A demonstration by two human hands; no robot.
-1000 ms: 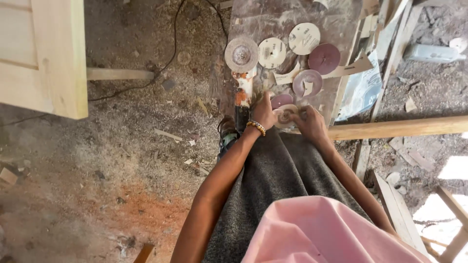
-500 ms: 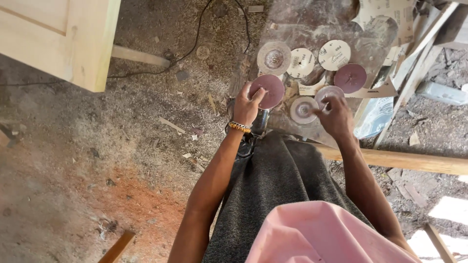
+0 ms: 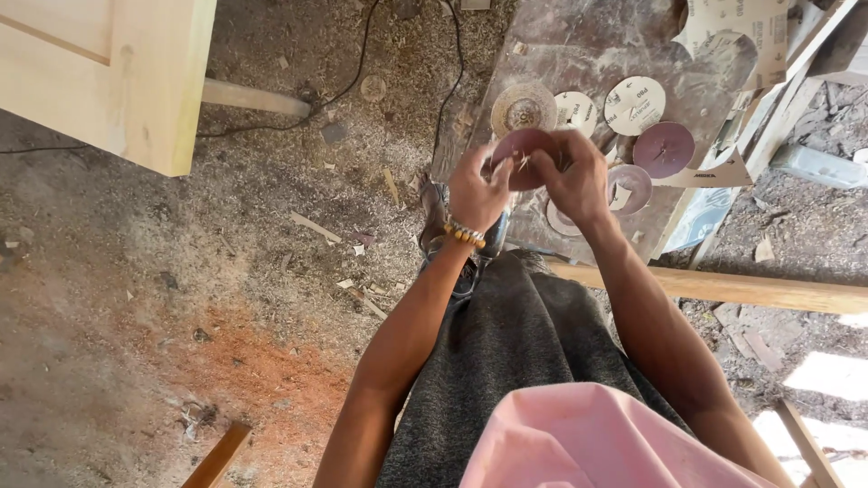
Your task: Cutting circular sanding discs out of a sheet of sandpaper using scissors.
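A round maroon sanding disc [image 3: 524, 155] is held up between both my hands above a dusty board [image 3: 579, 54] on the floor. My left hand [image 3: 477, 190], with a beaded bracelet on its wrist, grips the disc's left edge. My right hand [image 3: 571, 179] pinches its right edge. Several more discs lie on the board just beyond: a tan worn disc [image 3: 523, 107], a white-backed disc [image 3: 635, 104] and a maroon disc [image 3: 665, 149]. Part of the held disc is hidden by my fingers.
A pale wooden door panel [image 3: 108, 72] stands at the upper left. A black cable [image 3: 362, 63] runs across the sawdust-covered floor. A wooden batten [image 3: 723, 287] crosses at the right, with sandpaper sheets [image 3: 732, 23] and offcuts beyond.
My left hand has lifted the maroon disc off the board and my right hand has come over to take its other edge. The camera view has shifted slightly.
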